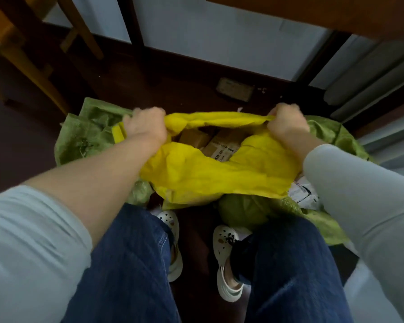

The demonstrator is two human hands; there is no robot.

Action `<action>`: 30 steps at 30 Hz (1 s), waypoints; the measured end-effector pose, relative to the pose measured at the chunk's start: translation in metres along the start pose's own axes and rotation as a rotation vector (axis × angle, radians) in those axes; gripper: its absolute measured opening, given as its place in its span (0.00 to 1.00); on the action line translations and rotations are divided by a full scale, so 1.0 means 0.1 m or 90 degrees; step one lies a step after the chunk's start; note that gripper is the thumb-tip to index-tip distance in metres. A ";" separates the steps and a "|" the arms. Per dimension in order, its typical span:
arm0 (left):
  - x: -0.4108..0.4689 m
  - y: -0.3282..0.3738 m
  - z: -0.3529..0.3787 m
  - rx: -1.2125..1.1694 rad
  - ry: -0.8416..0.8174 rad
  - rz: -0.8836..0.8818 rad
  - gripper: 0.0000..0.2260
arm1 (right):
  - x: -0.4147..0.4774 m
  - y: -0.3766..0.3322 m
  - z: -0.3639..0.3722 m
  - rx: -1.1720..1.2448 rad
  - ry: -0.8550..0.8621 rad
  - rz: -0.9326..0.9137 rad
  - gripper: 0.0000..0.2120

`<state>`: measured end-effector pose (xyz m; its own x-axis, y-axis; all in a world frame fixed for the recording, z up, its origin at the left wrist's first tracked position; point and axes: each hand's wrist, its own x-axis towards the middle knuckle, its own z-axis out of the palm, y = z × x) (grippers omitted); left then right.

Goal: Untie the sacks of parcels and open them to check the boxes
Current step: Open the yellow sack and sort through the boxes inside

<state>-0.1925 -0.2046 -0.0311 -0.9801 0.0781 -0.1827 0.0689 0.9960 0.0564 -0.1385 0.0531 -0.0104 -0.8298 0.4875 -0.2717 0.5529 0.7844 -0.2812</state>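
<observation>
Head view looked down past my knees at a crumpled yellow plastic sack (208,176) standing on the dark wooden floor (173,85) just in front of my feet. My left hand (145,127) gripped the sack's left rim, fingers curled tight round a bunch of the yellow material. My right hand (287,123) clutched the right rim the same way. Between the two fists the mouth gaped, and brown cardboard boxes (222,145) with printed labels lay inside, touching one another. Green woven sacks (89,134) lay slumped on both sides of the yellow one. A white plastic parcel with a barcode label (301,194) lay beside my right forearm. I wore blue jeans (131,264) and white perforated clogs (226,257).
</observation>
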 end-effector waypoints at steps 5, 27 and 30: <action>0.06 -0.18 -0.37 -0.058 0.049 0.012 0.24 | -0.08 0.11 -0.24 0.050 0.046 -0.020 0.17; -0.76 0.01 -0.13 -1.035 -0.107 -0.642 0.03 | -0.89 0.06 0.00 0.365 -0.048 0.152 0.16; -0.52 -0.16 -0.02 -1.091 -0.136 -0.558 0.16 | -0.85 0.14 -0.05 0.289 -0.043 0.132 0.13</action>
<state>-0.1434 -0.2244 -0.0207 -0.5912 -0.2060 -0.7797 -0.7085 -0.3292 0.6242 -0.0606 0.0241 0.0133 -0.7008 0.5773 -0.4190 0.6950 0.4202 -0.5834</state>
